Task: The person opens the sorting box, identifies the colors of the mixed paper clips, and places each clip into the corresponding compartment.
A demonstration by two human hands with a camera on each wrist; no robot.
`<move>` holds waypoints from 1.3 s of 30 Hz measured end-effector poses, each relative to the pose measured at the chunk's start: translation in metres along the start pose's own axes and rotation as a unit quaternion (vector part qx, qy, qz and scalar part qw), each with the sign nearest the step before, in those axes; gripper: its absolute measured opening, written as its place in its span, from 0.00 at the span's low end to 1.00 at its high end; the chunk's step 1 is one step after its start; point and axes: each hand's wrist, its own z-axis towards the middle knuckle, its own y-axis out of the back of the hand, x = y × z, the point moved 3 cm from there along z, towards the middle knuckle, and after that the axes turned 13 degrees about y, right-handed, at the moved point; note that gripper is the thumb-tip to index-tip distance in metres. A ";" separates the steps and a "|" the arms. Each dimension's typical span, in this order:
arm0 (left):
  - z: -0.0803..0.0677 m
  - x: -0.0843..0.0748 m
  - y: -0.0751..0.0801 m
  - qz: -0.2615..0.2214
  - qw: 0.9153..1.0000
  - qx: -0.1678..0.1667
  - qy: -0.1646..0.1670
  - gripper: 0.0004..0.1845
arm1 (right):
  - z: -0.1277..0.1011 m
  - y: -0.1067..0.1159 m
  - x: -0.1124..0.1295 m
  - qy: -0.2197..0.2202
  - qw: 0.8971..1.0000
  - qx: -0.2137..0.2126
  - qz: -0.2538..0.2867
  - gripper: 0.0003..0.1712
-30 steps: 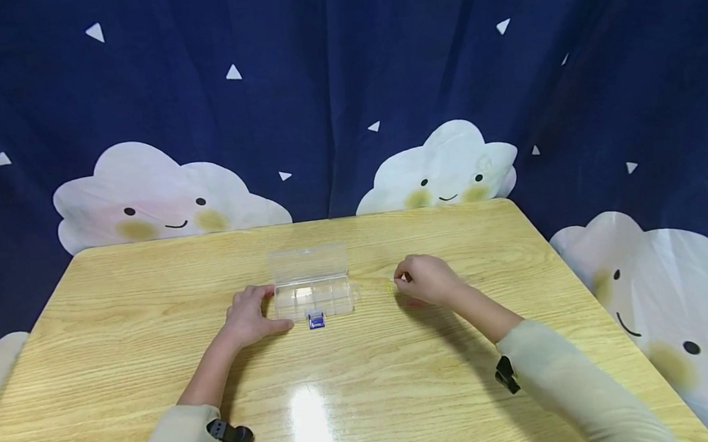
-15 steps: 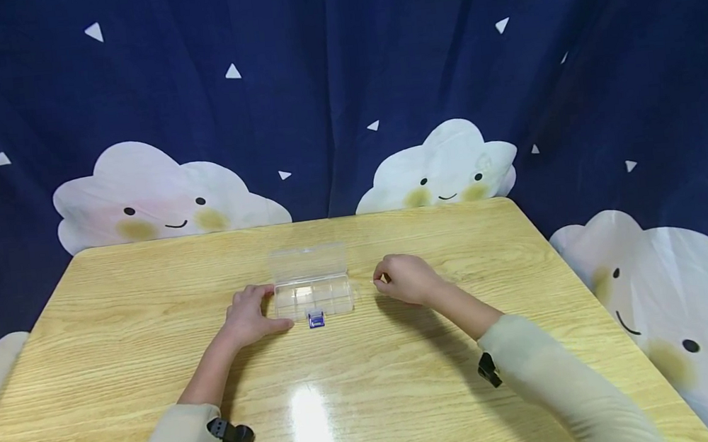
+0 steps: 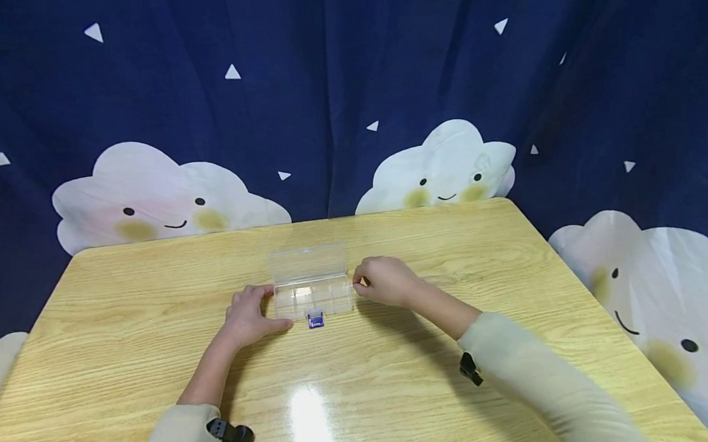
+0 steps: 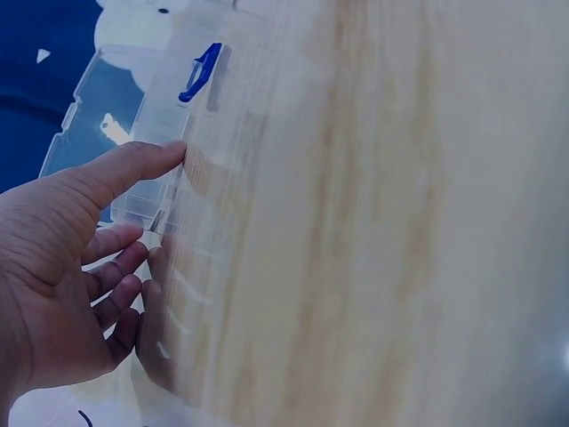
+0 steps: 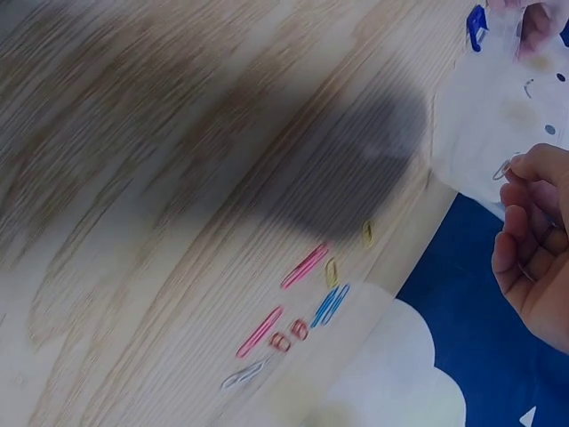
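A clear plastic compartment box [image 3: 313, 297] lies mid-table, its lid [image 3: 309, 261] folded back and a blue latch [image 3: 316, 319] at the front. My left hand [image 3: 267, 313] holds the box's left end, thumb along the front wall and fingers curled at the side; the left wrist view shows the hand [image 4: 133, 231], the box [image 4: 133, 133] and the latch [image 4: 200, 71]. My right hand [image 3: 360, 282] pinches a small paper clip [image 3: 363, 281] just beside the box's right end. In the right wrist view that hand [image 5: 516, 173] holds the clip [image 5: 502, 167] near the box [image 5: 489, 116].
Several loose paper clips [image 5: 302, 311], pink, blue, yellow and white, lie on the wooden table [image 3: 117, 357] to the right of the box. A dark blue curtain with clouds [image 3: 445, 169] hangs behind the far edge.
My right hand has moved left from the spot with the clips to the box's right end, carrying the pinched clip. The left hand and the box have stayed put.
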 end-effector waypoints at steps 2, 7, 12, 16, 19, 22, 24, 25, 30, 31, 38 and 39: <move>0.000 0.000 0.000 -0.001 1.000 0.002 0.001 0.43 | 0.003 -0.001 0.003 0.005 1.000 0.001 -0.001 0.08; 0.000 -0.001 0.000 0.001 1.000 0.002 -0.001 0.43 | 0.011 -0.003 0.011 0.019 1.000 0.003 -0.004 0.07; 0.000 0.000 0.001 0.002 1.000 0.000 -0.004 0.43 | 0.019 -0.005 0.022 0.029 1.000 0.004 -0.003 0.08; -0.001 0.000 0.001 0.001 1.000 -0.003 -0.002 0.43 | 0.027 -0.006 0.032 0.035 0.999 0.014 -0.001 0.09; -0.001 0.000 0.001 0.000 1.000 -0.005 -0.002 0.42 | 0.034 -0.008 0.039 0.038 0.999 0.022 0.001 0.09; -0.001 -0.001 0.001 -0.001 1.000 -0.004 -0.003 0.42 | 0.041 -0.009 0.045 0.040 0.999 0.028 0.002 0.09; -0.002 -0.001 0.001 -0.002 1.000 -0.003 -0.005 0.42 | 0.046 -0.010 0.048 0.042 0.999 0.032 -0.001 0.08; -0.002 -0.001 0.001 -0.003 1.000 -0.003 -0.005 0.42 | 0.048 -0.011 0.050 0.043 0.999 0.033 -0.001 0.08; -0.001 0.000 0.001 -0.003 1.000 0.002 -0.007 0.43 | 0.057 -0.016 0.055 0.043 0.998 0.036 -0.009 0.08; -0.001 0.000 0.001 -0.003 1.000 0.002 -0.007 0.42 | 0.059 -0.017 0.056 0.043 0.998 0.036 -0.010 0.08; -0.001 0.000 0.001 -0.005 1.000 0.005 -0.008 0.42 | 0.067 -0.025 0.060 0.043 0.998 0.048 -0.001 0.07; -0.001 0.000 0.001 -0.005 1.000 0.005 -0.007 0.42 | 0.068 -0.026 0.060 0.044 0.998 0.049 -0.004 0.07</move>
